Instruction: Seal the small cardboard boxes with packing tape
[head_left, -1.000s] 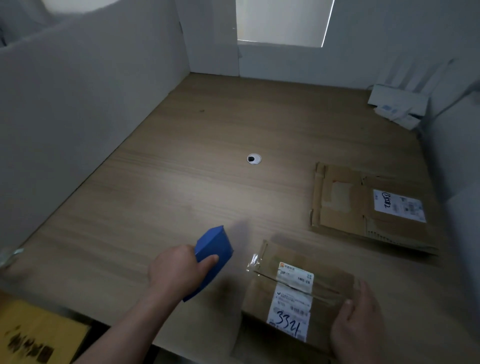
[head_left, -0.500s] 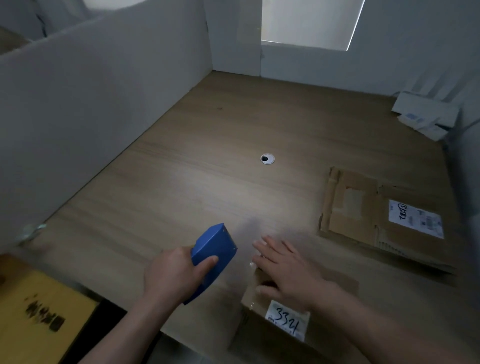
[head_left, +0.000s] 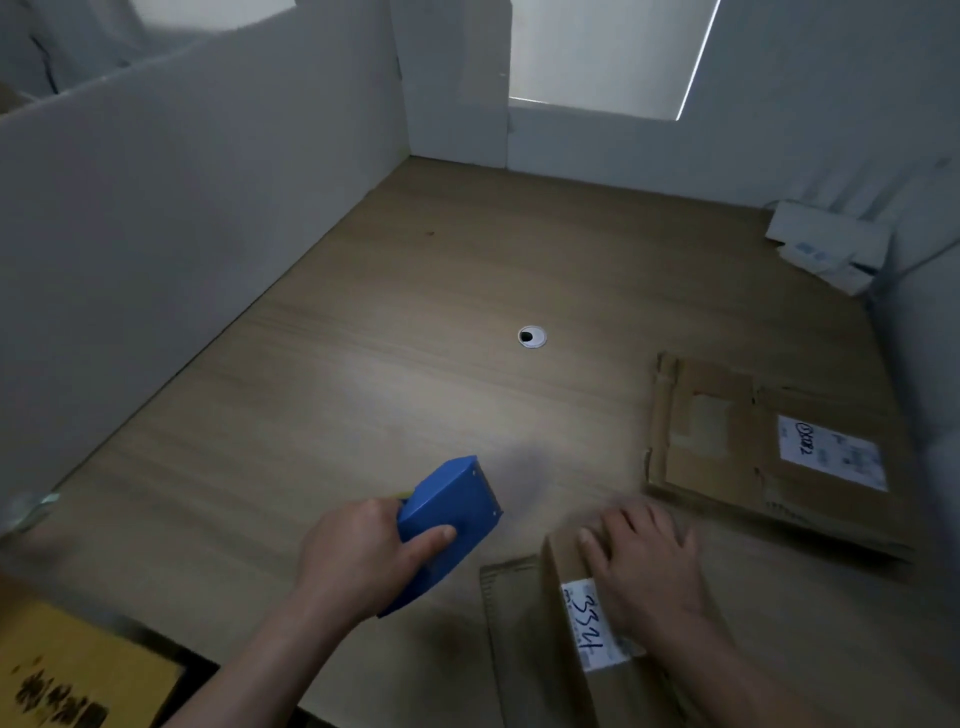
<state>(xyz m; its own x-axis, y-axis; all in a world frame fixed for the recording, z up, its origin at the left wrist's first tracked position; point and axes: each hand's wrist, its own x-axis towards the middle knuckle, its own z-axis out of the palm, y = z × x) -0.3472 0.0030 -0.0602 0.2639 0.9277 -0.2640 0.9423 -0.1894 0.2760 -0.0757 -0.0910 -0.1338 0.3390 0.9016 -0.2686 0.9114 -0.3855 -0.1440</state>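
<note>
A small cardboard box with a white label reading "334" sits near the front edge of the wooden table. My right hand lies flat on its top, fingers spread toward the far end. My left hand grips a blue tape dispenser just left of the box, held a little above the table. No tape strip shows clearly in this frame.
A flattened cardboard box with a white label lies at the right. A round cable hole marks the table's middle. White partition walls close the left and back. White packets lie far right. A yellow carton sits below the table's front left.
My right hand went from the box's near right corner to flat on its top. The box has turned, its label now running lengthwise. My left hand still holds the dispenser.
</note>
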